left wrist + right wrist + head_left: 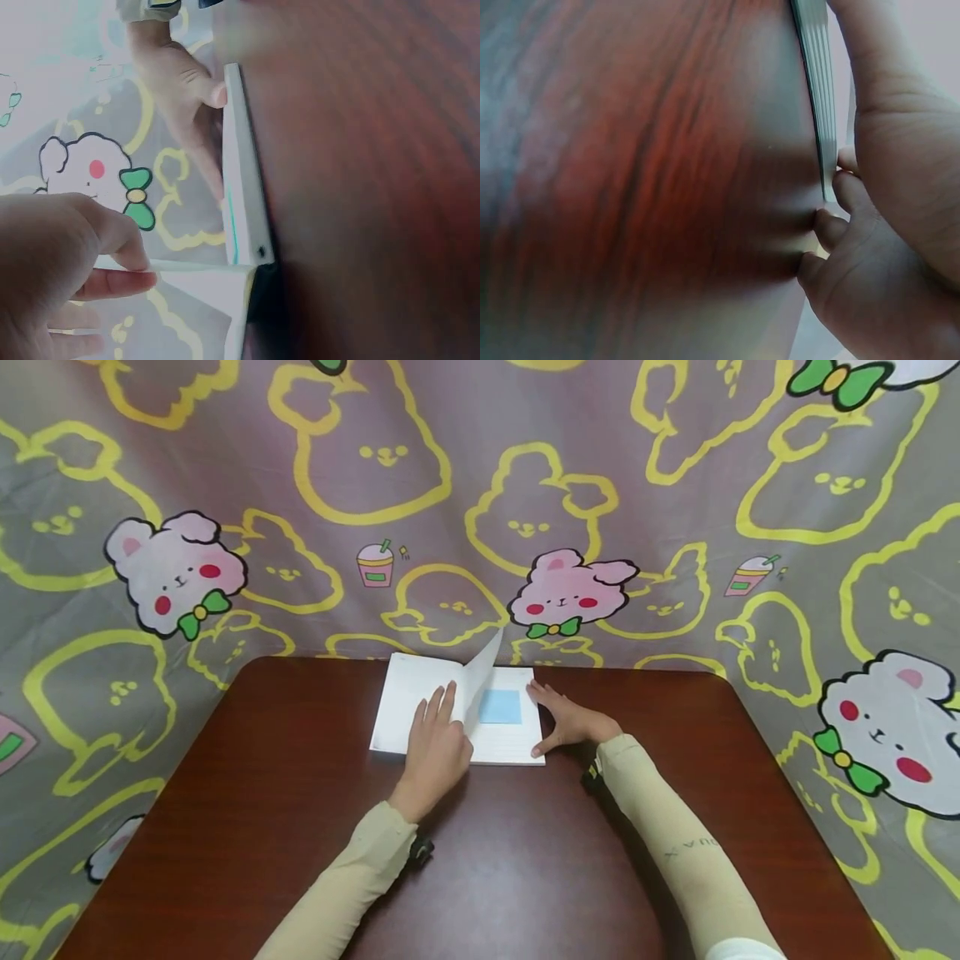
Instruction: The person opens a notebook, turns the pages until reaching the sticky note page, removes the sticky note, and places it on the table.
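Directions take the notebook's centre in the head view as the dial, with 12 o'clock toward the fabric backdrop. In the foreground, a glossy, dark reddish-brown tabletop (517,877) extends across 6 o'clock. A cream fabric left sleeve (330,885) enters from 7 o'clock; a cream fabric right sleeve (675,827) with dark lettering enters from 5 o'clock. A small black device (421,852) sits at the left wrist; a matching black unit (592,777) sits at the right wrist.

The left hand (437,747) is positioned at 7 o'clock, over the near part of the notebook. Its thumb and a finger pinch a thin white paper leaf (482,672), which stands raised and tilted toward 1 o'clock. The right hand (572,720) is positioned at 3 o'clock, thumb and fingers spread apart, touching the outer edge.

The white-paged rectangular notebook (411,693) lies open on the far part of the tabletop. A light-blue square paper note (504,707) lies on its right-hand page at 3 o'clock. Beyond, a grey fabric backdrop (450,527) printed with yellow outlines and white rabbits spans 9 through 3 o'clock.
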`<action>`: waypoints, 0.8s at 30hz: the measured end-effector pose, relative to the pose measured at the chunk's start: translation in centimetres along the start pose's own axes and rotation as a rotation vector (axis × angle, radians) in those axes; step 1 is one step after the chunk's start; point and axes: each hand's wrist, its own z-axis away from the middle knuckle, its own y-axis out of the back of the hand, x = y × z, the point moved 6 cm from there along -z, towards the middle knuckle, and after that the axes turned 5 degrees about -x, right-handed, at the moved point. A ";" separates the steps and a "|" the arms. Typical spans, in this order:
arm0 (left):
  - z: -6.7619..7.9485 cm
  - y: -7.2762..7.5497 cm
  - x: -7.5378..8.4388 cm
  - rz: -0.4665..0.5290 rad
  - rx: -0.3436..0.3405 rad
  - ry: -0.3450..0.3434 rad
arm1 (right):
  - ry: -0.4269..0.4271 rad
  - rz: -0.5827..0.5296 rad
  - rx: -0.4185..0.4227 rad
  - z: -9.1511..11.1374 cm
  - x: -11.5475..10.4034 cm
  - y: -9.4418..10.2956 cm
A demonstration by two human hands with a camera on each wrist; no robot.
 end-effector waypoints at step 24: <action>-1.2 6.2 -0.5 0.004 0.229 -0.064 | -0.007 -0.030 0.000 0.1 -0.3 -0.2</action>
